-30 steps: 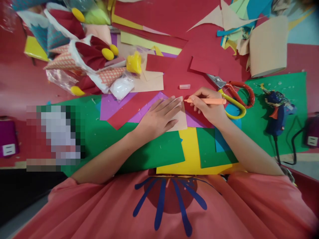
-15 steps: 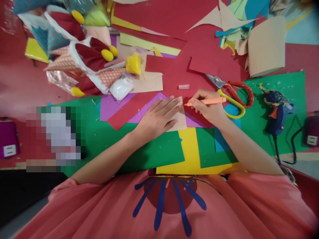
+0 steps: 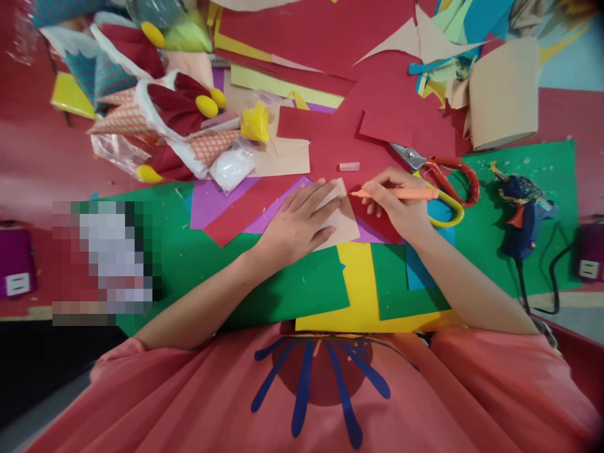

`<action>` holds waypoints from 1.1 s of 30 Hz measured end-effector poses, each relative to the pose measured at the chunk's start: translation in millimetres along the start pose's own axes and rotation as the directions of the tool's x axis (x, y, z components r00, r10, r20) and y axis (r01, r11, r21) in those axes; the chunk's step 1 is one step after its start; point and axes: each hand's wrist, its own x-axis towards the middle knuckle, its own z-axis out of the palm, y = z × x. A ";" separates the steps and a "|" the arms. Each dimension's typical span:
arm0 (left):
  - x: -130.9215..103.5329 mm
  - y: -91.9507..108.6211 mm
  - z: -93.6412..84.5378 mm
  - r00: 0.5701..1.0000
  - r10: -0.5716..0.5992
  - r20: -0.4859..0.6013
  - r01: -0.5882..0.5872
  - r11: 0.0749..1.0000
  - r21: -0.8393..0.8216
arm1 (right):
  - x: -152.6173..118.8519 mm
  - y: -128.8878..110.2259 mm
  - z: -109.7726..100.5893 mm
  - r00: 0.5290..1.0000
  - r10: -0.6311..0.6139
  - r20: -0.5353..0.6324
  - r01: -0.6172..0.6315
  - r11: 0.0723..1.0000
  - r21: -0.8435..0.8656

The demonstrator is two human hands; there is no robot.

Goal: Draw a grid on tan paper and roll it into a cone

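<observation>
My left hand [image 3: 304,217] lies flat with its fingers apart, pressing a beige piece of paper [image 3: 346,225] onto red and purple sheets. In my right hand [image 3: 394,204] is an orange marker [image 3: 410,194], gripped like a pen and tilted low. Its tip is just right of the beige paper's upper right edge, where a small orange mark shows; whether it touches anything I cannot tell. A pale pink marker cap [image 3: 349,167] rests on the red paper above my hands. Scissors [image 3: 429,173] with one red and one yellow handle lie partly behind my right hand.
A blue glue gun [image 3: 523,207] with a cord lies on green paper [image 3: 557,264] at right. Cone-shaped fabric pieces [image 3: 165,119] and small plastic bags [image 3: 233,165] crowd the upper left. Paper scraps [image 3: 415,41] and a beige paper roll [image 3: 504,94] are at the upper right.
My right hand and the marker have shifted slightly right, away from the beige paper's edge. The beige paper has turned a little beneath my left hand, its lower corner now farther right.
</observation>
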 end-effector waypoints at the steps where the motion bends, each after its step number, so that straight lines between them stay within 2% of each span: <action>1: 0.1 0.1 0.3 1.000 -0.005 0.003 0.005 1.000 0.004 | -0.1 -0.7 0.1 1.000 0.004 0.000 -0.004 1.000 -0.015; 6: 0.5 0.5 1.0 1.000 -0.010 0.022 0.010 1.000 0.018 | 1.0 -2.4 0.2 1.000 -0.011 0.010 0.012 0.996 -0.086; 10: 0.4 0.9 1.2 1.000 0.013 -0.003 -0.013 0.999 0.037 | 2.0 -2.8 1.3 1.000 -0.004 0.021 0.006 0.995 -0.097; 16: 1.0 1.7 0.2 0.999 -0.016 0.035 0.016 1.000 0.008 | 3.0 -3.1 2.1 0.999 -0.029 0.043 0.033 0.995 -0.099; 23: 1.2 3.0 -0.7 0.999 -0.017 0.030 0.017 0.999 0.029 | 3.5 -1.8 -1.1 0.996 -0.046 0.073 0.060 0.979 -0.194; 27: 0.9 3.1 -0.9 0.999 -0.020 0.034 0.019 0.999 0.030 | 4.2 -0.5 -2.3 0.995 -0.035 0.093 0.050 0.985 -0.165; 33: 0.6 1.8 -0.5 0.999 -0.016 0.028 0.015 1.000 0.021 | 3.8 -0.2 -0.9 0.999 -0.027 0.046 0.032 0.994 -0.108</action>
